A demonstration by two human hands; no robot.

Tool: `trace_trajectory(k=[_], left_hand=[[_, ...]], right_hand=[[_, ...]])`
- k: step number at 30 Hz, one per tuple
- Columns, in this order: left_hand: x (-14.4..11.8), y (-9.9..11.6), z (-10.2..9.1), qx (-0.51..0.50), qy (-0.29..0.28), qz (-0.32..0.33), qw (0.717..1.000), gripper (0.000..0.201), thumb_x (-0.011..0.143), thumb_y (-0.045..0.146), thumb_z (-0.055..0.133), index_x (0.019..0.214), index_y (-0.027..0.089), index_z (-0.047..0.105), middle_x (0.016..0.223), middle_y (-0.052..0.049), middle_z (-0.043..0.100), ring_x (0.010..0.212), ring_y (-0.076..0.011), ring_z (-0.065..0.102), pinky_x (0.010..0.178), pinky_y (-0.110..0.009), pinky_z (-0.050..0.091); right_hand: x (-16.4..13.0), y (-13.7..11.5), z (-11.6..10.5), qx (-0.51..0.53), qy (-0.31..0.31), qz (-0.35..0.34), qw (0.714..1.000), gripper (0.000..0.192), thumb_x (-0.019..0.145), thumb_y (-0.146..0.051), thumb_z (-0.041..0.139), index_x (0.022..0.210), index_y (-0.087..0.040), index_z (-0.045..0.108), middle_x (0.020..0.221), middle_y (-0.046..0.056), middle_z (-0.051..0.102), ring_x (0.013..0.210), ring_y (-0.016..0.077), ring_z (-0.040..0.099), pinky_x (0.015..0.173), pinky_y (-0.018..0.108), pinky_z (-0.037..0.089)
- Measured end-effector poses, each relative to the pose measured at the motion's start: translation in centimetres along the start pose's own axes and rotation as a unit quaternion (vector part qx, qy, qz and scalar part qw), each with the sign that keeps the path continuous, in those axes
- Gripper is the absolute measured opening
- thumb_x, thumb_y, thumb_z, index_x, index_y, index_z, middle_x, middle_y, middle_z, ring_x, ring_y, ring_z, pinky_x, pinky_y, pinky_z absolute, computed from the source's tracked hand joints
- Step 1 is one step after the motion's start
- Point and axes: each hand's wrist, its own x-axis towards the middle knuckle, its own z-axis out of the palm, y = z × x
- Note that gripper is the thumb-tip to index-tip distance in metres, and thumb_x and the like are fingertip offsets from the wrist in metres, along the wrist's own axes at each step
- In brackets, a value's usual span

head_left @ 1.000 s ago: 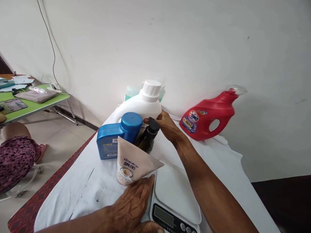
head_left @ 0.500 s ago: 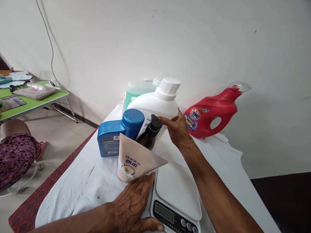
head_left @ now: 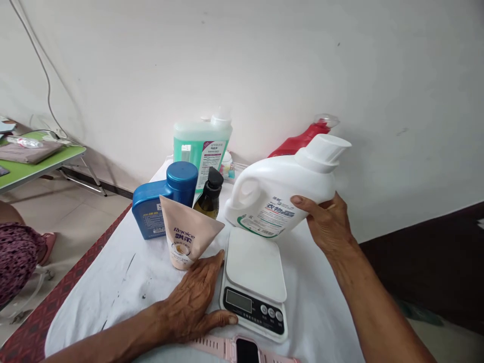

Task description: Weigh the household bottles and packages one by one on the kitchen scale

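Observation:
My right hand [head_left: 330, 222] grips the side of a white laundry detergent bottle [head_left: 282, 194], which tilts to the right just behind the kitchen scale [head_left: 257, 282]. Its thumb presses the labelled front, and the other fingers go behind. My left hand [head_left: 196, 297] lies spread on the cloth along the scale's left edge, thumb near the front corner. Close to its fingers stands a pink Rejoice tube [head_left: 185, 237]. Behind that are a blue bottle [head_left: 151, 217], a dark pump bottle [head_left: 209, 196] and a green liquid jug [head_left: 189, 146]. The scale's plate bears nothing.
A red detergent bottle [head_left: 298, 141] is partly hidden behind the white one. A pink-strapped watch [head_left: 247, 350] lies at the near edge. White cloth [head_left: 113, 282] covers the table by the wall. At left are a green table [head_left: 41, 164] and a seated person's patterned clothing [head_left: 18, 252].
The white bottle has moved right in my right hand, away from the blue bottle, uncovering the green jug and hiding much of the red bottle. My left hand stays beside the scale.

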Motion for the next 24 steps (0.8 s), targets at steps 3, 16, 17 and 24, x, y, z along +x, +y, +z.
trace_trajectory(k=[3,16,17,24], left_hand=[[0.0,-0.2,0.1,0.003,0.0,-0.002,1.0,0.106,0.1,0.064,0.059,0.172,0.024,-0.009,0.166,-0.025,0.04,0.154,-0.0435,0.042,0.124,-0.068,0.04],[-0.2,-0.7,0.5,0.027,0.017,0.009,0.999,0.104,0.101,0.062,0.059,0.171,0.024,-0.009,0.165,-0.025,0.041,0.152,-0.0431,0.044,0.122,-0.068,0.042],[-0.1,-0.7,0.5,0.028,0.015,0.01,0.999,0.105,0.101,0.062,0.06,0.171,0.024,-0.008,0.164,-0.025,0.041,0.152,-0.0432,0.044,0.122,-0.068,0.042],[0.0,-0.1,0.2,0.044,0.025,0.019,0.999,0.1,0.102,0.062,0.056,0.171,0.022,-0.004,0.164,-0.025,0.043,0.15,-0.0461,0.047,0.121,-0.068,0.044]], right_hand=[[0.2,-0.2,-2.9,-0.005,-0.009,0.015,1.0,0.057,0.053,-0.037,0.097,0.105,-0.029,0.075,0.108,0.004,0.081,0.107,0.0349,0.074,0.088,0.05,0.062],[-2.5,-3.5,-6.1,-0.182,0.1,-0.043,0.977,0.061,0.056,-0.039,0.097,0.108,-0.034,0.067,0.129,0.008,0.072,0.125,0.0371,0.066,0.102,0.056,0.054],[-3.7,-4.0,-5.2,-0.209,0.172,-0.093,0.958,0.06,0.057,-0.039,0.098,0.106,-0.033,0.066,0.126,0.008,0.072,0.121,0.0359,0.067,0.101,0.056,0.055],[-7.9,-3.3,4.8,-0.082,0.039,-0.003,0.996,0.03,0.083,-0.051,0.083,0.095,-0.028,0.069,0.1,0.003,0.072,0.1,0.026,0.069,0.097,0.045,0.055]])
